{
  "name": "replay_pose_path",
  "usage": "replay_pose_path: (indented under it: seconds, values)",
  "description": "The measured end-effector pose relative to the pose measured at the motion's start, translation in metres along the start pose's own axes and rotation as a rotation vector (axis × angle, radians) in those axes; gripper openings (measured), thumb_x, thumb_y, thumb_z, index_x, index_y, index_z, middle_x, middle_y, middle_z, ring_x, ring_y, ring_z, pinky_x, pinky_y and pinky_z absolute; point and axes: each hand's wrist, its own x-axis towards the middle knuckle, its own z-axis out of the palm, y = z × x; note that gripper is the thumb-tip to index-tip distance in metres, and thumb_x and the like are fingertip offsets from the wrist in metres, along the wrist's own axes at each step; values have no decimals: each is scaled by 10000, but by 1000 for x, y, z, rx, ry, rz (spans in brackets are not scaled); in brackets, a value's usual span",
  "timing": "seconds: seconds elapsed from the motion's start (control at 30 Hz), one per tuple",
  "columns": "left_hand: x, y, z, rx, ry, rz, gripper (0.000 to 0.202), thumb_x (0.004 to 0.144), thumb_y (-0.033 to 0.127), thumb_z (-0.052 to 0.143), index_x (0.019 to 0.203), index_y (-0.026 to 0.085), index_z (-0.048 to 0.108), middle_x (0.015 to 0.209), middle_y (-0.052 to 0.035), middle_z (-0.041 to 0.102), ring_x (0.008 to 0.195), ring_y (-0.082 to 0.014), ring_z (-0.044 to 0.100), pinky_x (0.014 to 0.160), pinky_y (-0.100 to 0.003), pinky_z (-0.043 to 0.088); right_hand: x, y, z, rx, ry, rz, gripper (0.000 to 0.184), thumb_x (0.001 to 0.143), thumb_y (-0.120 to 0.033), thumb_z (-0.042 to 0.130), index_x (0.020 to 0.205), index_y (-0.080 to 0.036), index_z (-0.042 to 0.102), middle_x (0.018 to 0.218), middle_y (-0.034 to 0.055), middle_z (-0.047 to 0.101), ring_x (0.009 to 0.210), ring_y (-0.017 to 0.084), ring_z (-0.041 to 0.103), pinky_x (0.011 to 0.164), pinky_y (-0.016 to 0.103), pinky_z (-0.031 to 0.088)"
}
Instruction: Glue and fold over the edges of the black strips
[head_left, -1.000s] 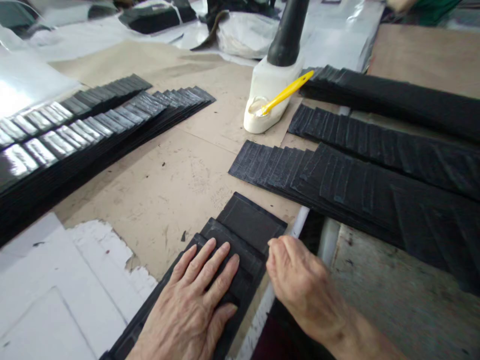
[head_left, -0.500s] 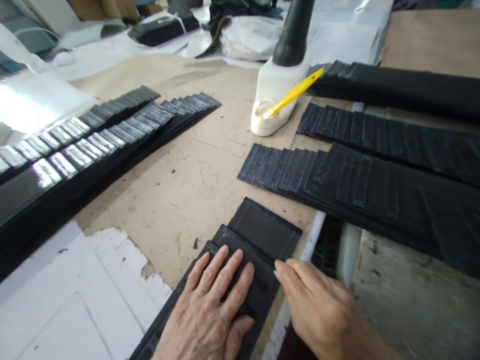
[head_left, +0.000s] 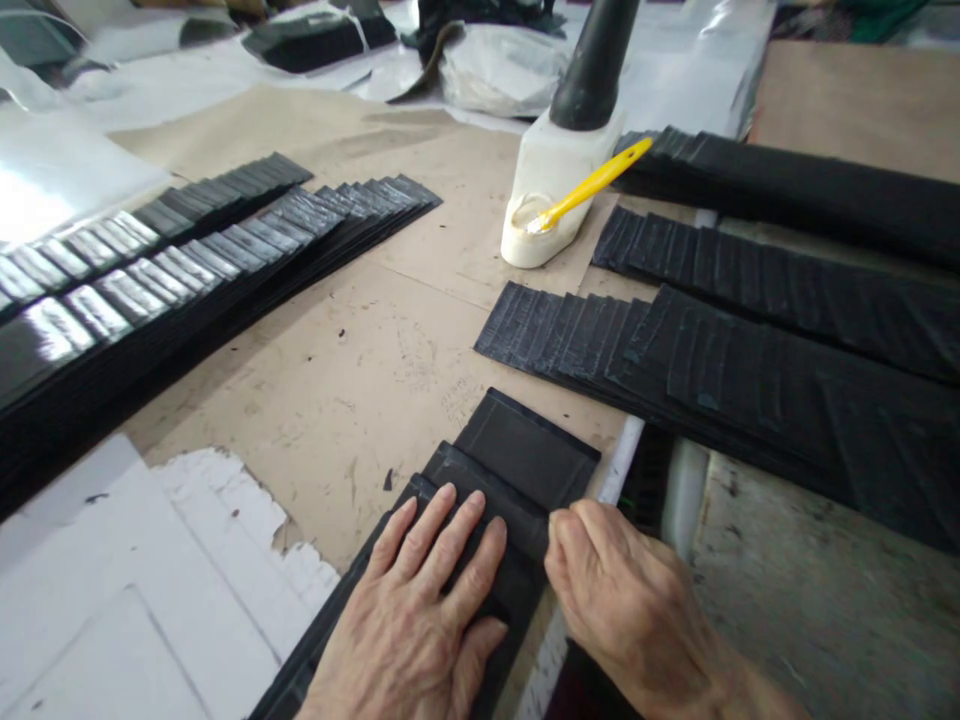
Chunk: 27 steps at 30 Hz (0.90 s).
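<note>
- Head view: right hand (head_left: 622,590), its grip clenched, at the right edge of the black pieces (head_left: 525,445); whether it pinches them is hidden.
- Left hand (head_left: 420,610): grip released, spread flat on these pieces, lower centre of the frame.
- White container (head_left: 547,160) with yellow brush (head_left: 596,182): on the bench (head_left: 307,400), upper centre.

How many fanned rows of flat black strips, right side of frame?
3. Far row of flat black strips at the back; middle row between; near row closest to the bare right hand. Some may be hidden past the frame edge.
</note>
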Motion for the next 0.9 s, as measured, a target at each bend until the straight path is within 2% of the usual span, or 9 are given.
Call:
replay_pose_path:
  seconds: [0.1, 0.17, 0.27, 0.37, 0.5, 0.63, 0.8, 0.9]
  values:
    - [0, 0, -1, 9, -8, 21, 527, 830, 439, 450, 1321, 252, 411, 1357, -12, 462, 1273, -215, 351, 1039, -362, 214, -15, -2, -1, -28, 14, 13, 172, 865, -65, 439, 864, -75, 611, 736, 62, 562, 681, 145, 510, 636, 269, 401]
    - [-1, 0, -1, 17, -7, 32, 562, 812, 429, 470, 1337, 245, 388, 1367, -22, 449, 1281, -225, 337, 1040, -372, 199, -25, -6, -4, -53, 38, 62, 231, 862, -49, 450, 1035, -42, 603, 861, 93, 608, 746, 144, 542, 689, 266, 416]
    - [-2, 0, -1, 20, -20, 34, 599, 793, 427, 490, 1349, 243, 368, 1389, -37, 419, 1290, -232, 321, 1044, -379, 184, -33, -19, -7, -88, 63, 103, 314, 876, -56, 412, 1138, -69, 585, 936, 99, 626, 747, 138, 554, 687, 263, 420]
    - [-2, 0, 1, 12, -26, 42, 596, 787, 413, 493, 1345, 237, 376, 1390, -49, 415, 1286, -234, 324, 1048, -375, 179, -32, -32, -5, -140, 30, 116, 359, 892, -76, 338, 1160, -61, 577, 951, 114, 633, 746, 162, 555, 654, 279, 421]
    - [1, -1, 1, 1, -21, 45, 578, 801, 411, 478, 1342, 235, 378, 1388, -48, 414, 1288, -232, 318, 1054, -360, 174, -28, -40, 1, -154, 35, 176, 352, 872, -68, 350, 1142, -20, 570, 937, 127, 637, 733, 179, 550, 620, 289, 424]
    - [0, -1, 0, -16, -30, 48, 567, 800, 421, 480, 1327, 227, 402, 1380, -53, 423, 1282, -238, 319, 1059, -358, 161, -29, -36, 3, -47, 73, 221, 313, 841, -27, 375, 1055, -17, 604, 908, 130, 632, 758, 167, 569, 658, 266, 455]
    - [-1, -2, 1, -22, -6, 60, 589, 793, 444, 483, 1334, 227, 395, 1382, -61, 422, 1289, -254, 308, 1047, -375, 164, -37, -31, -2, -55, 9, 187, 361, 842, -28, 339, 1120, -19, 569, 951, 133, 617, 787, 152, 587, 667, 234, 475]
    - [1, -2, 3, -9, -10, 61, 580, 788, 430, 495, 1325, 229, 408, 1365, -62, 444, 1267, -254, 346, 1034, -377, 183, -37, -29, -7, -31, 38, 192, 315, 850, -63, 379, 1078, -61, 596, 927, 111, 620, 788, 140, 586, 687, 226, 471]
